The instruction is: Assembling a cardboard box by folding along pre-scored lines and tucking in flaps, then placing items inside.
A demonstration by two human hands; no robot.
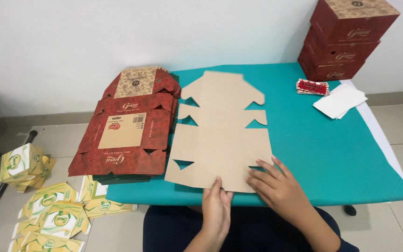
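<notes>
A flat unfolded cardboard box blank (222, 135), plain brown side up, lies on the teal table (332, 154) in front of me. My left hand (216, 207) rests at the blank's near edge, with the thumb on the cardboard. My right hand (276, 184) presses flat on the blank's near right corner, fingers spread. To the left of the blank sits a stack of flat red printed box blanks (129, 128).
Three assembled red boxes (343, 39) are stacked at the table's far right corner. A small red packet (312, 87) and white papers (340, 100) lie near them. Yellow-green flat cartons (52, 214) are scattered on the floor at left.
</notes>
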